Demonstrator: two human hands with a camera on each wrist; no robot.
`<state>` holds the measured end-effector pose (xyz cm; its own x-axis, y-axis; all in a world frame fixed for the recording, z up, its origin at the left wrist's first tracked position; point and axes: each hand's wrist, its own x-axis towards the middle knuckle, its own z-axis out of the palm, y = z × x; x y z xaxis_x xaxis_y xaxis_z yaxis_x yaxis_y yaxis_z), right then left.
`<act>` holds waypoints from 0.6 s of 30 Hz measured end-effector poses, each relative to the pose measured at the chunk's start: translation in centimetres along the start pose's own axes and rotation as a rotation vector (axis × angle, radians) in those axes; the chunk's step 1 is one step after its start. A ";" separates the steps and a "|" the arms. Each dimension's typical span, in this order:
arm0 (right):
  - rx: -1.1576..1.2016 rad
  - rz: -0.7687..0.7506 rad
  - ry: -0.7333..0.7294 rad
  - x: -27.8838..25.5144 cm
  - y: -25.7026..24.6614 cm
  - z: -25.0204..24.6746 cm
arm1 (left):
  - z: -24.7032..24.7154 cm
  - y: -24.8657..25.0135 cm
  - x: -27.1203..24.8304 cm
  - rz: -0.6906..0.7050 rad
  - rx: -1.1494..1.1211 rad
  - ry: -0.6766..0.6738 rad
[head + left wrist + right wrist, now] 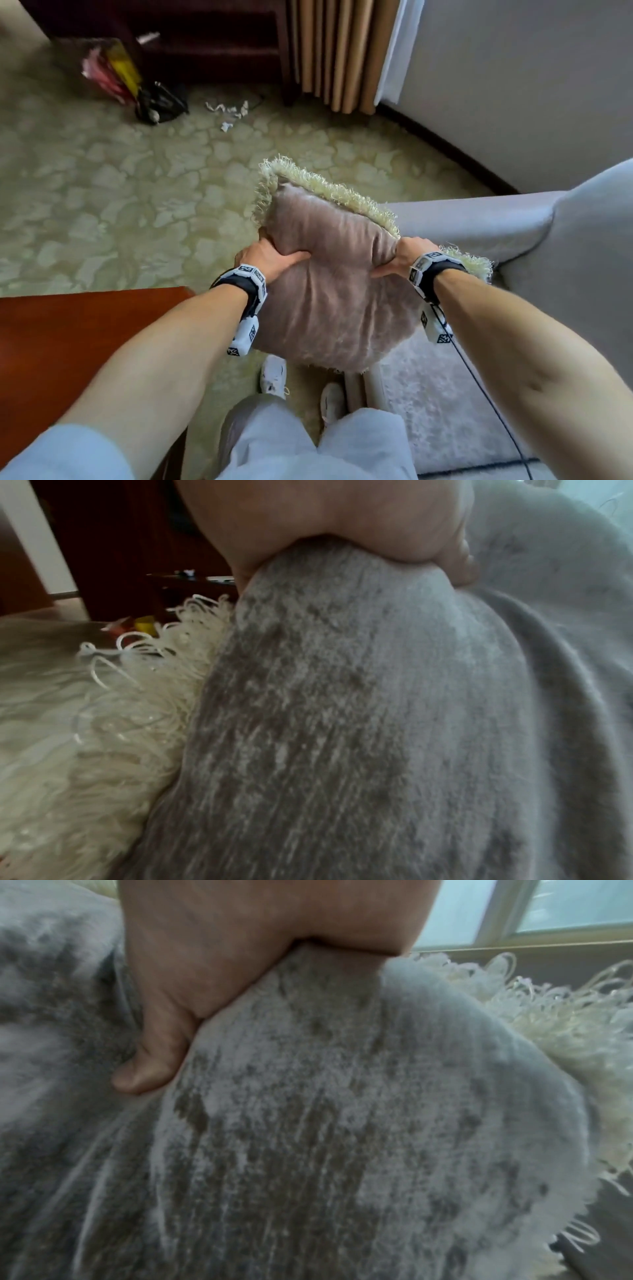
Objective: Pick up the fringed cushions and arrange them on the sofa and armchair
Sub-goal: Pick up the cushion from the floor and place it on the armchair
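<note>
above the carpet (102,178), just in front of the grey seat's arm (462,222), we held one fringed cushion (329,274) up off everything, clear of the floor and not yet resting on the upholstery. our left hand (270,257) gripped the left side edge, thumb pressed into the face, fingers hidden behind. our right hand (400,258) gripped the right side edge the same way, thumb on the near face, just below the cream fringe (329,192). both wrist views showed the plush bulging up between thumb and palm, so both hands were closed round fabric and filling.

we judged it light and very soft: it dented deeply under the thumbs and sagged at the bottom. the velvety pile looked a bit slippery, so a deep pinch into the stuffing seemed better than a flat palm hold. we'd avoid taking it by the fringe, since the looped threads in the left wrist view (143,685) looked loose and easy to snag or pull. not fragile; dropping it would do no harm. side edges near mid-height looked like the right grip for setting it upright against a backrest. we couldn't tell whether the grey seat was the sofa or the armchair. a wooden table (68,342) sat at the left, litter (229,113) on the far carpet.
</note>
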<state>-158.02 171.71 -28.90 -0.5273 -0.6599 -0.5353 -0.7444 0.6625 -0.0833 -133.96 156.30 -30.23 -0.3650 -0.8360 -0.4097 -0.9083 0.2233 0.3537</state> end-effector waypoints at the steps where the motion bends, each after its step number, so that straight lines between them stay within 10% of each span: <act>1: 0.021 0.039 0.009 -0.4 0.8 -0.6 | -0.5 1.3 0.7 0.046 -0.001 0.000; 18: 0.364 0.703 0.151 -12.2 12.9 -2.5 | 0.0 25.0 4.4 0.837 0.333 -0.138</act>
<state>-162.23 187.38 -21.37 -0.8917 -0.0688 -0.4473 -0.0511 0.9974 -0.0515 -158.27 158.21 -23.20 -0.9334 -0.2729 -0.2330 -0.3396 0.8815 0.3281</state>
